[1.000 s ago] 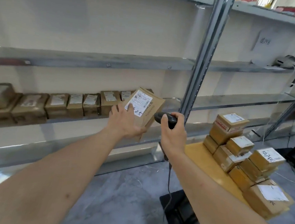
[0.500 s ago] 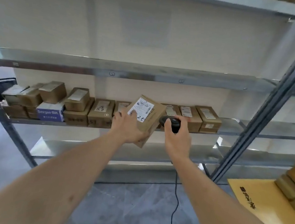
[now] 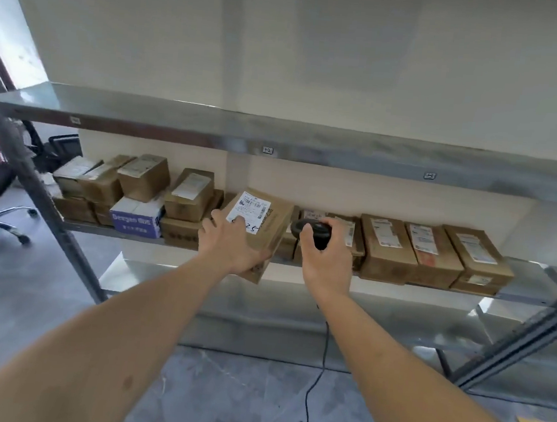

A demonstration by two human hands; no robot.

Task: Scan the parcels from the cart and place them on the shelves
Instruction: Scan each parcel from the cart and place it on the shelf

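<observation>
Both arms have swung left along the shelf [image 3: 515, 295]. Left hand [image 3: 230, 243] grasps the labelled brown cardboard parcel [image 3: 266, 223]; right hand [image 3: 325, 258] clenches the black corded scanner [image 3: 312, 230]. Seat parcel label-outward.

- One head-worn wide view looks forward and down, near the metal shelves [image 3: 276, 140] at 12 o'clock.
- Floor [image 3: 237, 392] fills 6 o'clock; both forearms enter from below.
</observation>
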